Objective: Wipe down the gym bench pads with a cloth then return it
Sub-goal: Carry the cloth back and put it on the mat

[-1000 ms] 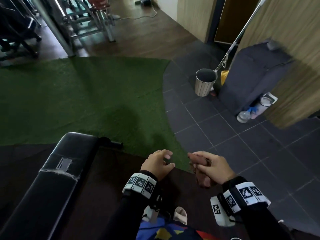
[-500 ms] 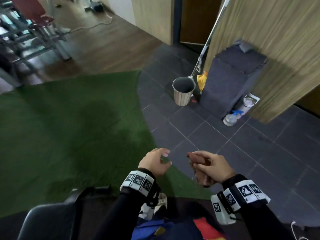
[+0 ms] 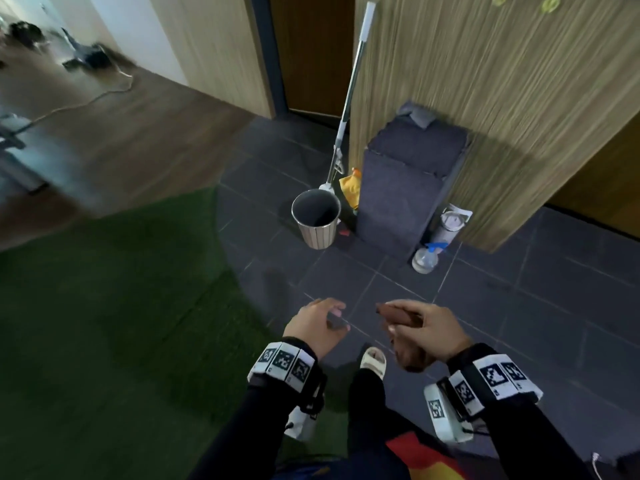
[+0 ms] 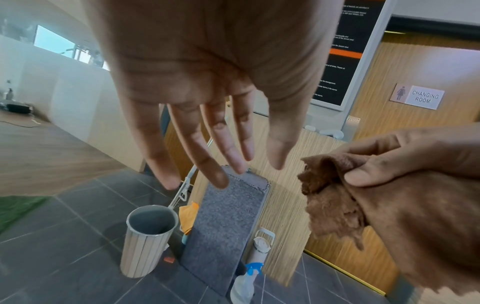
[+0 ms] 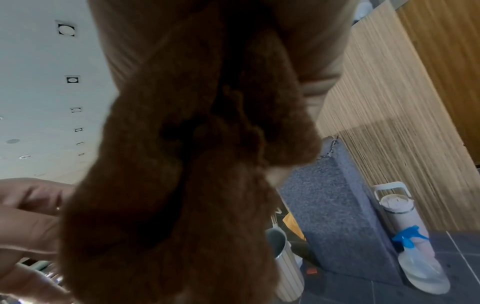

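Note:
A brown fuzzy cloth (image 3: 398, 317) hangs bunched from my right hand (image 3: 420, 332), whose fingers and thumb curl round it. The left wrist view shows the thumb pinching the cloth (image 4: 369, 216). In the right wrist view the cloth (image 5: 187, 164) fills most of the picture. Just left of it my left hand (image 3: 320, 323) hovers with relaxed fingers and holds nothing; in its own wrist view my left hand (image 4: 207, 123) shows spread fingers. Both hands are above dark floor tiles. The gym bench is out of view.
Ahead stand a ribbed white bin (image 3: 316, 218), a mop (image 3: 348, 109) leaning on the wood-panel wall, a grey carpeted block (image 3: 401, 195), a spray bottle (image 3: 426, 258) and a white jug (image 3: 452, 221). Green turf (image 3: 104, 306) lies to the left. My sandalled foot (image 3: 373, 362) is below the hands.
The view has swung away from the black bench towards the bin and the carpeted block, which are nearer now. My right hand still holds the cloth; the left stays empty beside it.

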Demonstrator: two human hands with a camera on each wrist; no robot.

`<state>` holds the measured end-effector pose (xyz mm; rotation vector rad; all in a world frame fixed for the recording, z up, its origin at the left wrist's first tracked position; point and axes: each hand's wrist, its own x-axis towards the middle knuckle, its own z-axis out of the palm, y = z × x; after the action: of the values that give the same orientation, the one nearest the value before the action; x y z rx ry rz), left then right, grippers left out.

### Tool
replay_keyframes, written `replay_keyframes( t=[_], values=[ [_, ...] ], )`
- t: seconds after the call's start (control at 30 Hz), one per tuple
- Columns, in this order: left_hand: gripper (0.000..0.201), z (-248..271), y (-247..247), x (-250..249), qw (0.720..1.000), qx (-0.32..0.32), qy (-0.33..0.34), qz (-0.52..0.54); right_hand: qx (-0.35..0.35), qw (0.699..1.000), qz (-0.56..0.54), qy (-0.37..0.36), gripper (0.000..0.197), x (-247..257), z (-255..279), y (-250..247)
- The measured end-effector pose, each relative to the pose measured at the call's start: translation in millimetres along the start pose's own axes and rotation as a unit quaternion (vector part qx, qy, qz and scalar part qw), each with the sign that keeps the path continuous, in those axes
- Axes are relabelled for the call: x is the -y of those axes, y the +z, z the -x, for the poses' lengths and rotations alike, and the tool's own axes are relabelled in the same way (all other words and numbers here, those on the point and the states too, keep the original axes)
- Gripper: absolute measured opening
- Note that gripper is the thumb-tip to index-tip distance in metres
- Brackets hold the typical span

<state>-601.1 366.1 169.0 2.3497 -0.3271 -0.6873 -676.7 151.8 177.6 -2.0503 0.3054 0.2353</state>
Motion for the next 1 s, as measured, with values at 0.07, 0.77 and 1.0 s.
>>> replay_keyframes(
  t=[0.07, 0.77, 1.0],
  values=[
    [0.034, -44, -5, -16, 1.000, 0.003, 0.006, -0.004, 0.000, 1.000, 0.003, 0.003, 0.041, 2, -37, -24],
    [0.036, -388, -67, -144, 0.989, 0.064, 0.120, -0.052, -0.078, 0.991, -0.031, 0.102, 0.042, -1, -305, -180],
    [0.036, -496, -107, -176, 0.972, 0.116, 0.176, -0.105, -0.148, 0.979, -0.014, 0.139, 0.036, 18, -407, -213]
  ],
)
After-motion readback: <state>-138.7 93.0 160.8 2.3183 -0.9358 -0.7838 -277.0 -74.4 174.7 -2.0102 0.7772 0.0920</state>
